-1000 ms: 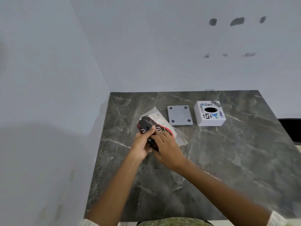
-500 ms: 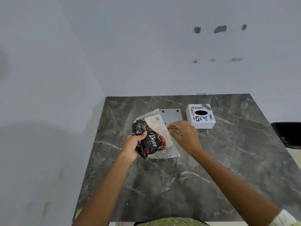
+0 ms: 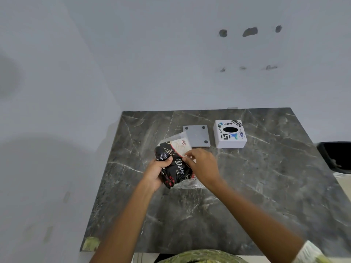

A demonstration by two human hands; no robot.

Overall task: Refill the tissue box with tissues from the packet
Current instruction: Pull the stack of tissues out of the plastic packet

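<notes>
A black, red and white tissue packet (image 3: pixel 175 160) marked "Dove" is held just above the dark marble table (image 3: pixel 247 186). My left hand (image 3: pixel 158 172) grips its black lower end. My right hand (image 3: pixel 202 166) pinches the packet's clear plastic at its right side. The white tissue box (image 3: pixel 229 134), covered in stickers and with a black oval slot on top, stands at the back right of the packet. Its grey square base plate (image 3: pixel 196 135) lies flat beside the box on the left, partly behind the packet's top edge.
White walls close the table in at the back and on the left. A black object (image 3: pixel 336 156) sits past the table's right edge. The near half of the tabletop holds only my forearms.
The packet was lifted off the table and turned more upright. My right hand left the lower end, went out to the packet's right side, then came back in to pinch the plastic.
</notes>
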